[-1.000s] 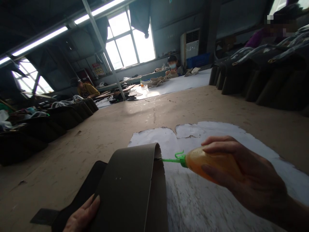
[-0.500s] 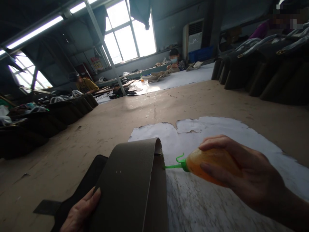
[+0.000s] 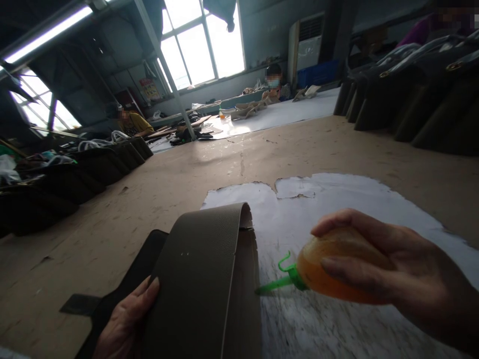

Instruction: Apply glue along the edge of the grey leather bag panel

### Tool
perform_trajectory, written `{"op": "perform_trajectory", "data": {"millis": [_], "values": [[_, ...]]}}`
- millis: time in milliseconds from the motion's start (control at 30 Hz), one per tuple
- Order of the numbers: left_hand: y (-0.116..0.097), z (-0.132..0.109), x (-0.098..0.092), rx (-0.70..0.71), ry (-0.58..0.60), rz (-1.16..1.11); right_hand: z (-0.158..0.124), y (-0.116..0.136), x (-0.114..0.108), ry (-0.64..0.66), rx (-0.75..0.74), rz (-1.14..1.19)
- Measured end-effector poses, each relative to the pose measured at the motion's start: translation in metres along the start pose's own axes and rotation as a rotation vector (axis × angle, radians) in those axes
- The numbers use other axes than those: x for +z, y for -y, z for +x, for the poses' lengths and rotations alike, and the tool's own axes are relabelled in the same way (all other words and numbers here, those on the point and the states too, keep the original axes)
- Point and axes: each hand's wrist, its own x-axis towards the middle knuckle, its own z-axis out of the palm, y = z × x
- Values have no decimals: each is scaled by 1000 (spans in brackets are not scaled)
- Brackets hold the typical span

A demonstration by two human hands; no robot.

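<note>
My left hand (image 3: 127, 316) grips a dark olive, leather-like bag piece (image 3: 194, 279) by its left side, thumb on top and the other fingers hidden beneath. The piece folds over at its far end, leaving a raw edge along its right side. A black flap with a strap (image 3: 80, 304) sticks out to the left of it. In my right hand (image 3: 389, 264) is a squeeze bottle (image 3: 337, 264) of orange-amber liquid, tipped sideways. Its green nozzle (image 3: 277, 285) points left, and the tip is at the piece's right edge; whether it touches cannot be made out.
White paper (image 3: 337, 199), torn and stained, lies on the brown-covered table (image 3: 179, 169). Rows of dark bags stand at the left (image 3: 93, 172) and right (image 3: 419, 104). Two people sit at the far side, and another person is partly visible at the upper right.
My right hand has drawn the bottle's nozzle down along the piece's right edge, toward me. My left hand keeps its hold on the piece. The camera view has shifted slightly.
</note>
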Motion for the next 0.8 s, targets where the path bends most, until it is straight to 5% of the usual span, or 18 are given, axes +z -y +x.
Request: {"op": "perform_trajectory", "data": {"millis": [133, 367, 467, 567, 800], "values": [[1, 8, -2, 98, 87, -21, 1, -4, 0, 21, 78, 54], [-1, 4, -4, 51, 68, -3, -3, -11, 2, -114, -49, -114], [-2, 4, -8, -35, 119, 14, -4, -8, 2, -44, -40, -74], [-1, 7, -13, -87, 29, 58, -6, -5, 2, 43, -10, 8], [1, 6, -8, 5, -64, 9, -16, 0, 3, 129, 7, 59]]}}
